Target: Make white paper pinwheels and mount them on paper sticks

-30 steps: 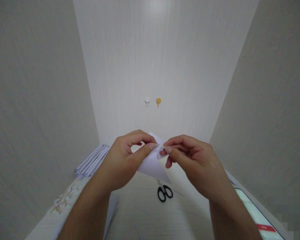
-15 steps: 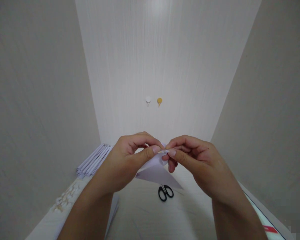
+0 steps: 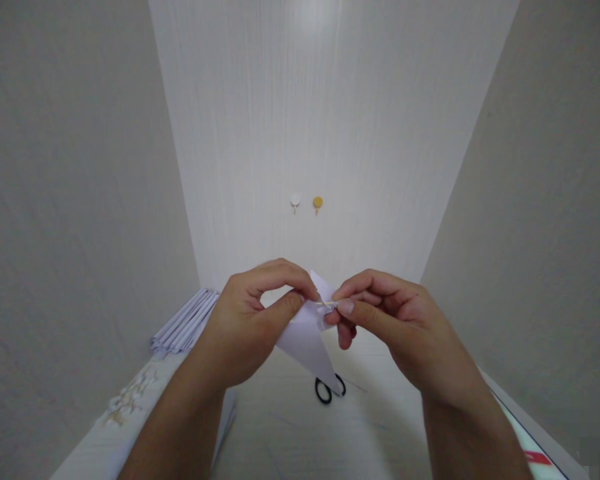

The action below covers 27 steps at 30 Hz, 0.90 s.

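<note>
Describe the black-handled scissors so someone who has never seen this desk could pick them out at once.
Start at the pale wood-grain tabletop below the person's two hands. Straight under the white folded paper sheet held between the left hand and right hand lie the black-handled scissors, blades partly hidden by the paper's tip. They are the only black, looped thing there.

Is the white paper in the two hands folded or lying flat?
Folded. The white paper is held up between left hand and right hand, with layered flaps and a point hanging down.
</note>
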Available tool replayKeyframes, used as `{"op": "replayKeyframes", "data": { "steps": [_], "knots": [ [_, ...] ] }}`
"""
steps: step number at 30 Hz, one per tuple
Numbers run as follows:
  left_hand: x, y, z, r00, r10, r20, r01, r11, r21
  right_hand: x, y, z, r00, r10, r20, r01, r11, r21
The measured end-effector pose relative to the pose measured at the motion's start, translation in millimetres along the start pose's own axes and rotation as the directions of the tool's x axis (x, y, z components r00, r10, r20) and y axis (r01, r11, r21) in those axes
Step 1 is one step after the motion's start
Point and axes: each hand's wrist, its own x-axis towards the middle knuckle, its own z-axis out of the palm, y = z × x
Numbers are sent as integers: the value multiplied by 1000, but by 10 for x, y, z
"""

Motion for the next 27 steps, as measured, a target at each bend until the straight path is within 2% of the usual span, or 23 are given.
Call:
{"op": "replayKeyframes", "data": {
  "steps": [5, 10, 17, 23, 27],
  "knots": [
    [-7, 84, 11, 997, 69, 40, -73, 992, 106, 1, -3, -8, 1000, 13, 25, -12, 1000, -13],
    [-18, 123, 4, 986, 149, 67, -161, 960, 228, -13, -6, 1, 1000, 25, -8, -26, 997, -72],
    [-7, 93, 27, 986, 152, 63, -164, 933, 321, -8, 12, 35, 999, 12, -43, -18, 991, -130],
    [-10, 96, 22, 978, 171, 121, -205, 901, 383, -3, 32, 61, 995, -10, -99, -15, 968, -251],
    [-3, 95, 18, 973, 180, 147, -227, 870, 437, -4, 10, 85, 996, 16, -89, -36, 970, -239]
  ]
}}
